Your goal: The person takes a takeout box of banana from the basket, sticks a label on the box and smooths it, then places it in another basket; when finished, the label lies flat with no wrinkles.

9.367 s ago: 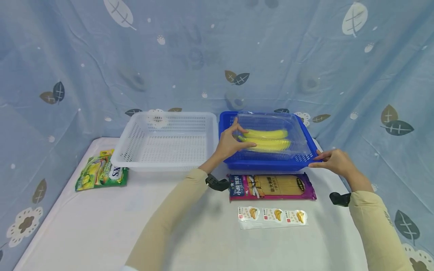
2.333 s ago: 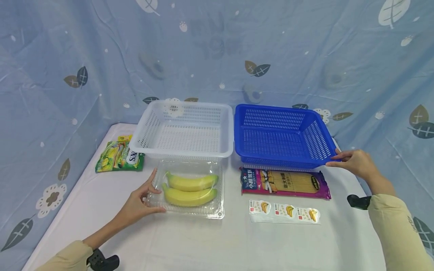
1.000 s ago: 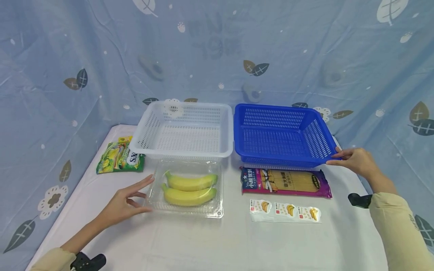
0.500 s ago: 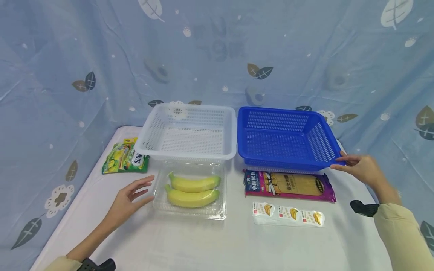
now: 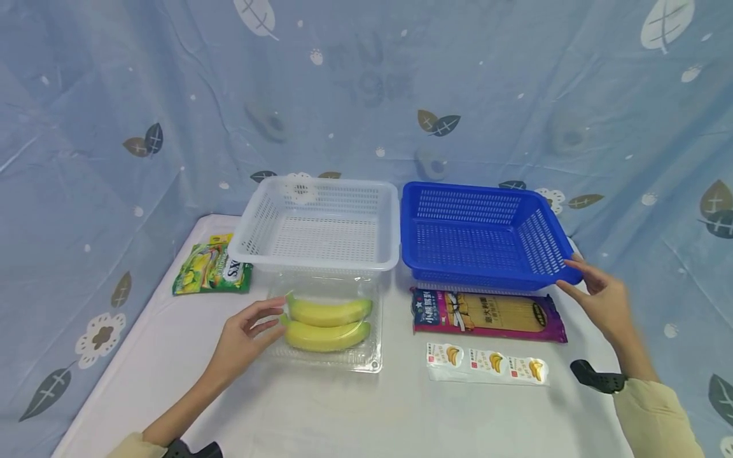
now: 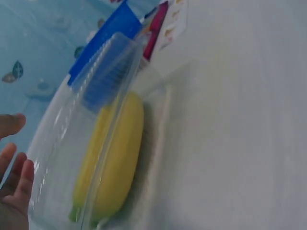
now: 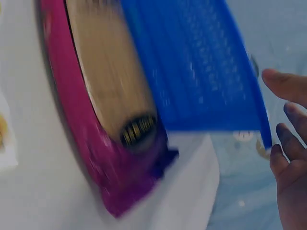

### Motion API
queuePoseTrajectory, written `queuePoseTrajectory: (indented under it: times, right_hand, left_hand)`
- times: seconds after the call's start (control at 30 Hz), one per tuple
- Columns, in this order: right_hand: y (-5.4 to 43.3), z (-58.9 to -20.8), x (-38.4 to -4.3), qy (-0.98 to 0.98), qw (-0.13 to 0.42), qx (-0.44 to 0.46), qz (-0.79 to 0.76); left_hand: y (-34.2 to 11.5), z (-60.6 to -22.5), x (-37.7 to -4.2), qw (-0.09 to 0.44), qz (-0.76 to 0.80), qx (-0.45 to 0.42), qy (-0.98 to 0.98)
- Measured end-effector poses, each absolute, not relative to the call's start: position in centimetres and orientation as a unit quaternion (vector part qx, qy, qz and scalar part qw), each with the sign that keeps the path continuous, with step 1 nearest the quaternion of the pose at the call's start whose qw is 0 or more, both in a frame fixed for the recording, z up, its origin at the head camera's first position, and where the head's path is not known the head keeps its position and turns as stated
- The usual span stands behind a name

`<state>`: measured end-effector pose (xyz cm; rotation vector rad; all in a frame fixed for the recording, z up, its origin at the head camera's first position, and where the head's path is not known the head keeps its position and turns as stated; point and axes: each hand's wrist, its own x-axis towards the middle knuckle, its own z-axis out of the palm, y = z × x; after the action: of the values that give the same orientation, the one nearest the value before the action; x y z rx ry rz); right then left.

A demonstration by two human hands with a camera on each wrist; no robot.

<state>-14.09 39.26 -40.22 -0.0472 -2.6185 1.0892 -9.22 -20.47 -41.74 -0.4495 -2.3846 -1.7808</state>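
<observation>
A clear plastic clamshell box (image 5: 338,284) with two bananas (image 5: 328,337) inside lies on the table in front of the white basket. My left hand (image 5: 243,340) hovers at the box's left end, fingers loosely bent and parted from the thumb, overlapping the edge in the head view. The left wrist view shows these fingers (image 6: 21,179) beside the clear lid, holding nothing. At the front right corner of the blue basket (image 5: 475,277), my right hand (image 5: 609,308) has its thumb and fingers spread. In the right wrist view its fingertips (image 7: 277,152) are right by the rim, not gripping it.
The white basket (image 5: 309,261) stands left of the blue one; both are empty. A pasta packet (image 5: 498,312) lies before the blue basket, with a strip of banana stickers (image 5: 487,362) nearer. A green packet (image 5: 209,270) sits far left. Patterned cloth (image 5: 366,83) hangs behind.
The banana box went from the blue basket to the table in my left hand, which let go, drew back left and has returned to the box. My right hand has loosened from the basket corner.
</observation>
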Motion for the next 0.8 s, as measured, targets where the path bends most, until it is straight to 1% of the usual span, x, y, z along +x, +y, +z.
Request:
queuePoseTrajectory:
  times: [0.17,0.3,0.4,0.6,0.8]
  right_hand:
    - [37.8,-40.6,-13.1,-0.877,0.198,-0.031,0.437]
    - [37.1,-40.8,-12.3,-0.852,0.208,-0.034,0.48]
    - [36.5,-40.9,-11.6,-0.832,0.206,-0.012,0.516]
    - [35.5,-41.3,-10.1,-0.772,0.173,0.043,0.61]
    - [34.4,-42.3,-8.5,-0.752,0.121,0.047,0.646]
  left_hand:
    - [-18.4,-41.5,-9.5,0.022,-0.63,-0.147,-0.763]
    - [-16.8,-41.3,-9.8,-0.015,-0.653,-0.14,-0.745]
    - [-15.5,-41.2,-10.0,-0.035,-0.661,-0.147,-0.735]
    - [-12.2,-41.2,-10.3,-0.055,-0.677,-0.167,-0.715]
    - [-8.5,-41.0,-10.0,-0.065,-0.688,-0.177,-0.701]
